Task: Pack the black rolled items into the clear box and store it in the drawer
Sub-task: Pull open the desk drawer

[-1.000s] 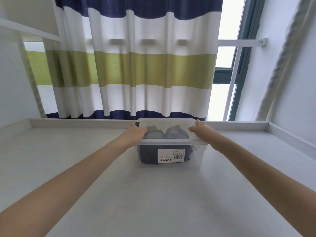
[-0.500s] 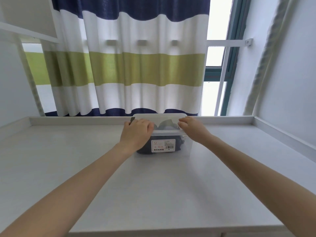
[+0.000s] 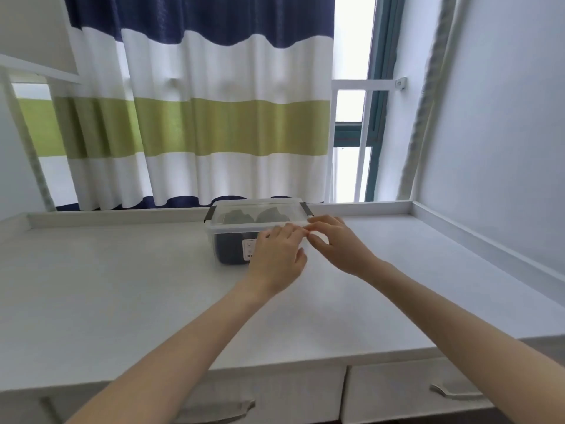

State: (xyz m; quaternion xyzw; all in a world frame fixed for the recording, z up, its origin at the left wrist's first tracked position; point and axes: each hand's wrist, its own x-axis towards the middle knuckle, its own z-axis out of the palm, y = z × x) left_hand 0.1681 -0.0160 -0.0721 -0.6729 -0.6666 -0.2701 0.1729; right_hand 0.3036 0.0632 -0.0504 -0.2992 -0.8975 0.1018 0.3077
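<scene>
Clear box [image 3: 232, 237] far on the white desktop [image 3: 122, 286], lid on, black rolled items [image 3: 238, 216] dim inside, white label [image 3: 249, 248] half hidden and unreadable behind the left hand [image 3: 276, 258], right hand [image 3: 334, 243] alongside, both loosely curled, fingertips meeting, gripping nothing; drawer [image 3: 406, 393] fronts cut off below.

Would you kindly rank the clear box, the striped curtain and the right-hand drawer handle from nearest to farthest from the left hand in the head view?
1. Clear box: directly behind the left hand, on the desk.
2. Striped curtain: beyond the box, behind the desk's back edge.
3. Right-hand drawer handle: below the desk's front edge, lower right.
</scene>
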